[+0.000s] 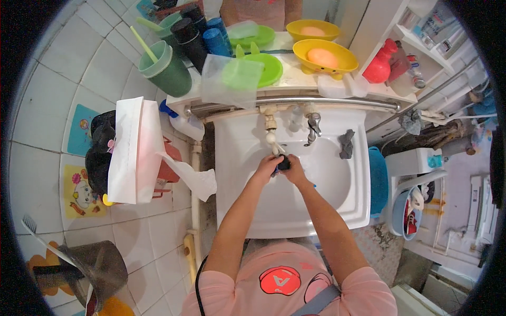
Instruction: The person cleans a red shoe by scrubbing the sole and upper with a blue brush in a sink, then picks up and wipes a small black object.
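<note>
Both my hands are over the white washbasin, close together below the pale left tap. A small black item sits between them; its kind is too small to tell, though it looks soft, with a bit of blue at its edge. My left hand curls round its left side. From the right, my right hand closes on it with bent fingers. The metal right tap is just beyond my right hand. A crumpled grey cloth lies on the basin's right rim.
Behind the basin, a metal rail fronts a shelf with a green cup, a green dish and a yellow soap dish. A tissue pack hangs at left. A blue basin stands at right.
</note>
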`<act>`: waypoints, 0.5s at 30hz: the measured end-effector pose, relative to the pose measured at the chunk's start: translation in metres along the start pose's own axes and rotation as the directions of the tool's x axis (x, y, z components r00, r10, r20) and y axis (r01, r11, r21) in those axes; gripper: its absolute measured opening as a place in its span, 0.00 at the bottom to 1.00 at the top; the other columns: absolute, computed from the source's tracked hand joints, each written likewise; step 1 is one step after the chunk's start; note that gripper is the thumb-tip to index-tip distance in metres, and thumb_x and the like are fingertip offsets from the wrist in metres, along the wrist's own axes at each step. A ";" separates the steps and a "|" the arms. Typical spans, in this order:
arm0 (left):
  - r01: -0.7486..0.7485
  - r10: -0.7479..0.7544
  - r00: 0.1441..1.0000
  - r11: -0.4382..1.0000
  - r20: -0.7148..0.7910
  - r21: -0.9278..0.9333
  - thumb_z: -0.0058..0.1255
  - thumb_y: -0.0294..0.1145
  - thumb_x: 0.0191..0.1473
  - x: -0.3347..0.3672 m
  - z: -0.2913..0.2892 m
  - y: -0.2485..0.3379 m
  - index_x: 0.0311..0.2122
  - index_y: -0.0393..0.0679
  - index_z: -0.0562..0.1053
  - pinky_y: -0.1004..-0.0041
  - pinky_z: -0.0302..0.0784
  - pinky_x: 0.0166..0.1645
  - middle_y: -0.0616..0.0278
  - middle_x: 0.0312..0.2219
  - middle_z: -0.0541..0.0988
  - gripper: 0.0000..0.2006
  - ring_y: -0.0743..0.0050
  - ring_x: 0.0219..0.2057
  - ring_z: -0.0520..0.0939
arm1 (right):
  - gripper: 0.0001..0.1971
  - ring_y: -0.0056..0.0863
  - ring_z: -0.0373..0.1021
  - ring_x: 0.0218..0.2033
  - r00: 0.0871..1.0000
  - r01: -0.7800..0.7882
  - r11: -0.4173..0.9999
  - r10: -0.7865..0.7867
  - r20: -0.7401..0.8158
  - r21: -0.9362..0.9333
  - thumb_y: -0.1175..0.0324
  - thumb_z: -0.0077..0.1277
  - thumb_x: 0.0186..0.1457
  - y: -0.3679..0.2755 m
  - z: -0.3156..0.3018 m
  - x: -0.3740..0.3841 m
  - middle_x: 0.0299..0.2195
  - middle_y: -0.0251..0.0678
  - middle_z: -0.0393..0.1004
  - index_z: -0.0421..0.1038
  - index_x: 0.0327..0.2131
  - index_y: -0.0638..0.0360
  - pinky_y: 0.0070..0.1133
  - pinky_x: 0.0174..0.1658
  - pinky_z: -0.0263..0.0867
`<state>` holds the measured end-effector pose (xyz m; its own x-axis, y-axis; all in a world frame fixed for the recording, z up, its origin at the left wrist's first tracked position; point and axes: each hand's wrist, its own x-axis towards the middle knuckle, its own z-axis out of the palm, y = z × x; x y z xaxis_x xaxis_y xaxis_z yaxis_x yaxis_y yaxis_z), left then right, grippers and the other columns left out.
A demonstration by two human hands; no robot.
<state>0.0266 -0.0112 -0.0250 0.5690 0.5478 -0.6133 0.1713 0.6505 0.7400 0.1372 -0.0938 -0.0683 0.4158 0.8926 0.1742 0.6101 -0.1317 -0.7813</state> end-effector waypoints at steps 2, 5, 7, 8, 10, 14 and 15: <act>-0.100 0.098 0.991 0.995 -0.086 -0.014 0.51 0.36 0.45 0.008 -0.011 -0.006 0.35 0.41 0.70 0.77 0.65 0.23 0.65 0.23 0.72 0.13 0.78 0.23 0.71 | 0.22 0.40 0.68 0.34 0.815 -0.534 0.827 0.449 0.366 0.174 0.69 0.57 0.33 -0.001 -0.005 0.010 0.33 0.44 0.70 0.66 0.37 0.57 0.29 0.37 0.64; -0.223 0.292 0.866 0.952 -0.405 0.208 0.50 0.36 0.45 0.031 -0.064 -0.044 0.39 0.42 0.68 0.76 0.66 0.30 0.64 0.28 0.71 0.15 0.75 0.28 0.71 | 0.13 0.33 0.69 0.25 0.928 -0.353 0.919 0.320 0.191 0.174 0.74 0.53 0.37 -0.032 0.018 0.015 0.24 0.42 0.72 0.67 0.31 0.64 0.25 0.31 0.65; 0.002 0.199 0.855 0.921 -0.478 0.388 0.47 0.45 0.47 0.042 -0.078 -0.057 0.47 0.44 0.62 0.68 0.69 0.33 0.59 0.34 0.70 0.24 0.67 0.34 0.72 | 0.14 0.26 0.68 0.23 0.939 -0.329 0.938 0.313 0.142 0.109 0.79 0.51 0.39 -0.037 0.017 0.016 0.24 0.39 0.71 0.67 0.34 0.65 0.22 0.29 0.65; 0.000 0.192 0.872 0.920 -0.450 0.393 0.47 0.45 0.47 0.043 -0.059 -0.053 0.47 0.44 0.62 0.68 0.69 0.33 0.59 0.34 0.70 0.24 0.67 0.34 0.72 | 0.14 0.32 0.68 0.27 0.956 -0.287 0.944 0.272 0.108 0.160 0.76 0.51 0.38 -0.019 0.016 0.014 0.27 0.42 0.71 0.68 0.34 0.64 0.24 0.33 0.65; 0.301 -0.360 0.906 0.917 -0.220 -0.262 0.41 0.54 0.48 0.022 -0.009 -0.027 0.47 0.45 0.61 0.61 0.71 0.33 0.59 0.37 0.69 0.27 0.63 0.35 0.73 | 0.14 0.38 0.69 0.31 0.968 -0.252 0.947 0.246 0.057 0.199 0.74 0.51 0.38 0.003 0.005 0.009 0.29 0.44 0.71 0.68 0.33 0.63 0.27 0.36 0.64; 0.116 -0.121 0.992 0.749 0.037 -0.653 0.36 0.53 0.52 0.024 -0.025 -0.025 0.36 0.46 0.66 0.64 0.73 0.33 0.61 0.30 0.73 0.20 0.63 0.29 0.75 | 0.12 0.26 0.67 0.31 0.926 -0.358 0.816 0.249 0.284 0.453 0.77 0.48 0.41 -0.034 0.002 0.006 0.29 0.36 0.70 0.68 0.35 0.64 0.20 0.34 0.63; 0.048 -0.059 0.998 0.790 0.003 -0.611 0.36 0.50 0.53 0.033 -0.042 -0.037 0.34 0.46 0.67 0.66 0.73 0.32 0.61 0.27 0.73 0.17 0.65 0.29 0.75 | 0.11 0.21 0.66 0.29 0.925 -0.327 0.843 0.192 0.328 0.428 0.78 0.47 0.42 -0.043 0.003 0.007 0.28 0.32 0.70 0.68 0.34 0.64 0.17 0.32 0.62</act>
<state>0.0054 0.0048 -0.0838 0.5603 0.5073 -0.6548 -0.3288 0.8618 0.3863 0.1120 -0.0813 -0.0352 0.2806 0.9418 -0.1854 0.0898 -0.2180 -0.9718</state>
